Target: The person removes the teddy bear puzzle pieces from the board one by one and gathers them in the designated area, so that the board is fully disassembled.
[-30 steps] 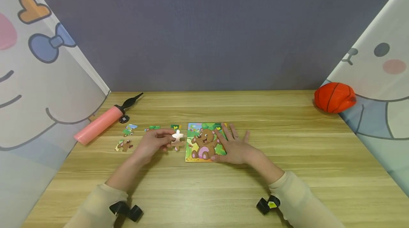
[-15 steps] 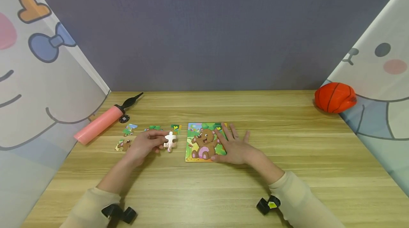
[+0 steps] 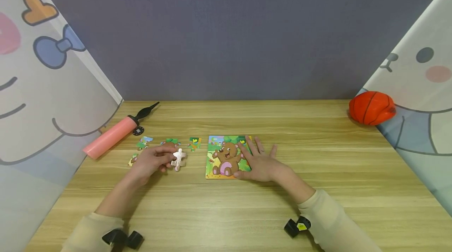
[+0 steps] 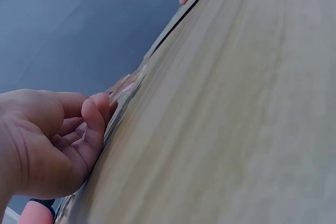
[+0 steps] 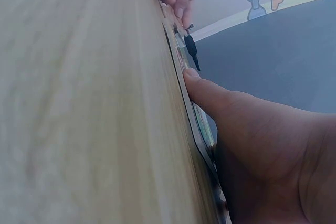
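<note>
My left hand (image 3: 151,161) pinches a jigsaw piece (image 3: 179,160) between thumb and fingers, its pale face catching the light. In the left wrist view the thumb and fingertips of that hand (image 4: 68,135) meet at the piece close over the table. Spread flat, my right hand (image 3: 260,164) rests on the right side of a square bear puzzle (image 3: 226,161). Its thumb lies along the board's near edge in the right wrist view. Loose pieces lie around the left hand: a duck piece (image 3: 194,142), a bear-head piece (image 3: 171,142), a blue-and-green piece (image 3: 144,142) and a partly covered one (image 3: 132,160).
At the far left lies a pink hand pump (image 3: 111,138) with a black nozzle, beside a small round black disc (image 3: 138,130). A dented red ball (image 3: 372,108) sits at the right back. Cartoon-printed side panels and a grey back wall (image 3: 233,36) border the wooden table.
My left hand has moved left, carrying the jigsaw piece away from the puzzle and uncovering the duck piece. The right hand has stayed in place on the puzzle.
</note>
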Available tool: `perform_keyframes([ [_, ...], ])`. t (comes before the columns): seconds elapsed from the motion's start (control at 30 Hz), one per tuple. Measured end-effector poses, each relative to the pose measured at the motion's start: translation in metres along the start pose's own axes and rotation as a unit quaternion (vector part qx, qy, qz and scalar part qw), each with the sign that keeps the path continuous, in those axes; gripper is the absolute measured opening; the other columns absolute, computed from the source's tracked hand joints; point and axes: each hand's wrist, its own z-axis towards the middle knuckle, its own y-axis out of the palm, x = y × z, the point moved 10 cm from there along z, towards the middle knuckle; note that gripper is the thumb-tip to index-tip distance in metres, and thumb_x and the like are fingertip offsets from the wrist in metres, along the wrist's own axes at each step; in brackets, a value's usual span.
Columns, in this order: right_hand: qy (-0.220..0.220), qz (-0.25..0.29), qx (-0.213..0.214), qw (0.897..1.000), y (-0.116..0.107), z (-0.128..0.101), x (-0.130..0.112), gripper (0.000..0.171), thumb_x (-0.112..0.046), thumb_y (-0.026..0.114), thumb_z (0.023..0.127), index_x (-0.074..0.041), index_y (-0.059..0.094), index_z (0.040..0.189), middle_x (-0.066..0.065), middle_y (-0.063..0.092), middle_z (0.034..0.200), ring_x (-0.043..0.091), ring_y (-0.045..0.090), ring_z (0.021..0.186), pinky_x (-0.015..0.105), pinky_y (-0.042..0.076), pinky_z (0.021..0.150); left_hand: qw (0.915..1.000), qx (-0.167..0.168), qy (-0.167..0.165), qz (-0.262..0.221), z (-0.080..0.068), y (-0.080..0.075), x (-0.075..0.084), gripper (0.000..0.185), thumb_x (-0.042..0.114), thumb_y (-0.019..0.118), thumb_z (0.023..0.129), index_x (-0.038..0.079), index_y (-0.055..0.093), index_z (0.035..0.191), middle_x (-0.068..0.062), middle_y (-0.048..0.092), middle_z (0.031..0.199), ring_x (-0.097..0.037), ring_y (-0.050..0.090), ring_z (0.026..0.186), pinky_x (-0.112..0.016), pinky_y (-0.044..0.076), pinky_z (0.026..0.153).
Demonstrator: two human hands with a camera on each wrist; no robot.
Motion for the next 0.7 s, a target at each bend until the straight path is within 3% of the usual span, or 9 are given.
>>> perform_keyframes([
  [0.23, -0.003, -0.001, 0.005, 1.0, -0.001, 0.0, -0.001, 0.104, -0.077, 0.051, 0.089, -0.022, 0.004, 0.164, 0.011, -0.013, 0.168, 0.037, -0.016, 0.151, 0.086, -0.007, 0.098, 0.9997, -0.019, -0.001, 0.016, -0.004, -0.008, -0.006, 0.035, 0.004, 0.063, 0.099, -0.014, 0.058, 0.129, -0.009, 0.068, 0.091, -0.01, 0.06, 0.068, -0.023, 0.05, 0.055],
  [0.7, -0.005, -0.003, 0.006, 1.0, -0.002, -0.001, -0.002, 0.103, -0.077, 0.05, 0.09, -0.021, 0.005, 0.164, 0.012, -0.013, 0.168, 0.038, -0.016, 0.151, 0.085, -0.008, 0.098, 0.9992, -0.007, -0.023, 0.033, -0.015, -0.03, -0.009, 0.036, 0.005, 0.06, 0.101, -0.012, 0.057, 0.132, -0.008, 0.068, 0.094, -0.01, 0.06, 0.067, -0.022, 0.049, 0.054],
])
